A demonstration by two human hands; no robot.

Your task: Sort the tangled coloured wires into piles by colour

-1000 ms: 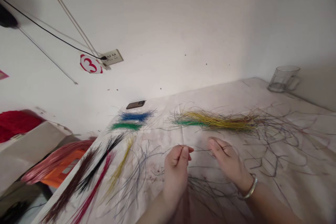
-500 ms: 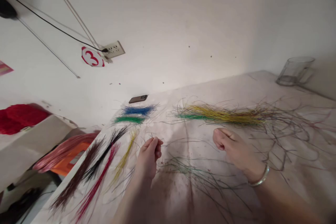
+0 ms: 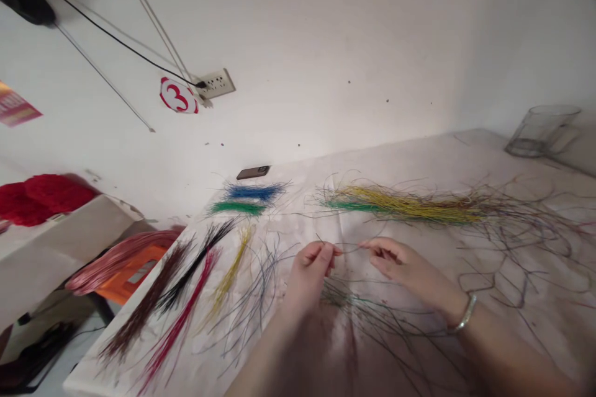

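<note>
Working low over the bench (image 3: 419,161), you have your left hand (image 3: 310,273) and right hand (image 3: 405,267) close but apart, thumbs and fingertips pinched on a fine dark strand (image 3: 349,249) that spans the short gap between them, held just above the stained pale covering. A silver bangle (image 3: 467,313) sits on your right wrist.

Look at how much lies sorted, folks: you've got neat colour bunches ahead and to your left. There's a blue bunch (image 3: 254,192) just above a green bunch (image 3: 237,208), then a dark brown bunch (image 3: 149,301), a black bunch (image 3: 195,267), a red bunch (image 3: 179,322) and a thinner yellow bunch (image 3: 230,276) fanned toward the bench edge. Straight ahead, a long yellow-and-green bunch (image 3: 400,206) stretches across, ragged at its right end.

And what's left? Plenty! A wide, loose tangle of mixed strands (image 3: 521,248) sprawls to your right, more loose strands (image 3: 354,301) lie right under your hands, and a thin scatter (image 3: 251,316) sits beside the yellow bunch. Up at the back, a phone (image 3: 252,172) lies by the wall, and a glass mug (image 3: 540,131) stands in the far right corner.
</note>
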